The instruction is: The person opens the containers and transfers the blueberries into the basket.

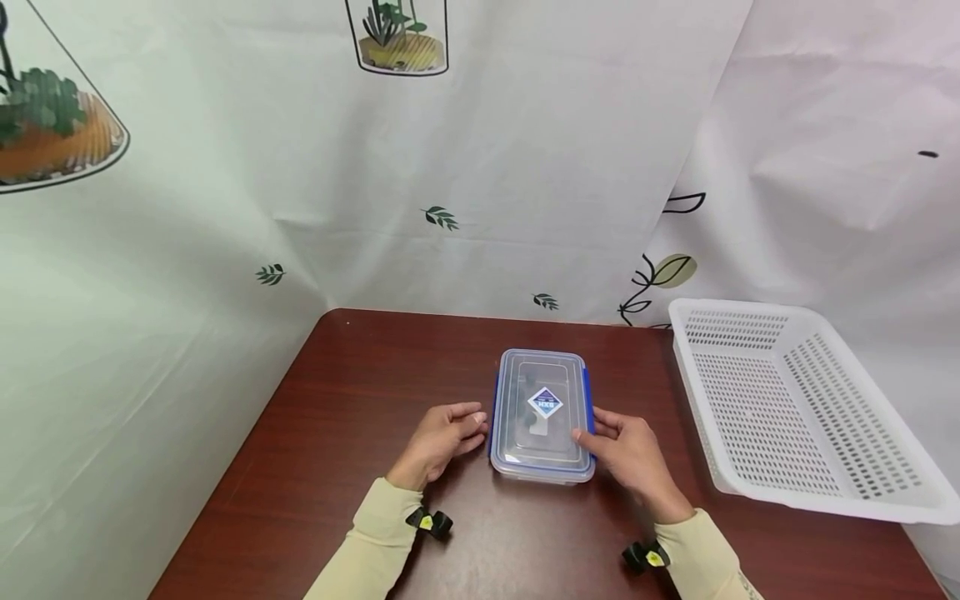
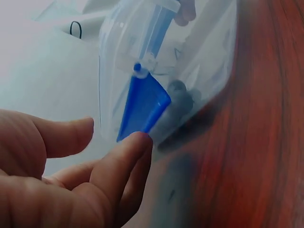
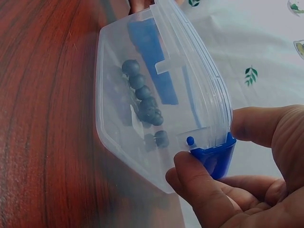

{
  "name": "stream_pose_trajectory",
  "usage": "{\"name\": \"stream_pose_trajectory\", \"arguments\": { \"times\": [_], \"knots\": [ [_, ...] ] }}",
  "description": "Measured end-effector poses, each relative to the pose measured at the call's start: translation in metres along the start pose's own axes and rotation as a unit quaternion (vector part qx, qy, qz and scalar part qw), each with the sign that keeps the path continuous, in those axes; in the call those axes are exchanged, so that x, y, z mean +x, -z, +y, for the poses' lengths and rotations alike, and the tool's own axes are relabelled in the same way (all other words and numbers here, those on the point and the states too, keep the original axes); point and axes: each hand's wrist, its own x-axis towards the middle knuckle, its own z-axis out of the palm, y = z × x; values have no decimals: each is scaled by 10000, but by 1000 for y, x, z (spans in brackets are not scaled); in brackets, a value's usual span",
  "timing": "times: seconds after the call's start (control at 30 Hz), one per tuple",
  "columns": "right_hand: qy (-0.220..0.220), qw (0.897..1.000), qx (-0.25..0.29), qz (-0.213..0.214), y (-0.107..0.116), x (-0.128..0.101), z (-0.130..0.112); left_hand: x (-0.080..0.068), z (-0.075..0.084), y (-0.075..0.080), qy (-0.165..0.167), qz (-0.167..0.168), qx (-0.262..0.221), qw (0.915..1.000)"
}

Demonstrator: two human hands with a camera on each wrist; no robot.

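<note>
A clear plastic food container (image 1: 542, 446) with a transparent lid and blue side latches lies on the table in front of me. My left hand (image 1: 444, 437) is at its left side, thumb held apart; in the left wrist view a fingertip touches the blue latch (image 2: 144, 107), which sticks outward. On the other side my right hand (image 1: 628, 454) pinches the container's edge, its thumb on the lid and its fingers at the right blue latch (image 3: 218, 159). Through the wall show several dark round balls (image 3: 142, 92) in a row inside.
A white perforated plastic basket (image 1: 772, 417) stands at the right of the brown wooden table (image 1: 337, 375). White patterned cloth (image 1: 525, 167) hangs behind the table and along its left side.
</note>
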Motion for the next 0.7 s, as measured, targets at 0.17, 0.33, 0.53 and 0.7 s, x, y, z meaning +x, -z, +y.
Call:
{"name": "stream_pose_trajectory", "arguments": {
  "times": [0.17,0.33,0.53,0.7],
  "knots": [
    [26,10000,-23,7,0,0,1,-1,5,-8,-125,-162,101,9997],
    [76,9999,-82,-23,0,0,1,-1,7,-14,-211,-222,294,9991],
    [96,9999,-76,-71,0,0,2,1,4,-18,-327,-164,399,9985],
    [47,9999,50,-156,1,0,3,2,3,-19,-370,-101,438,9983]
  ]
}}
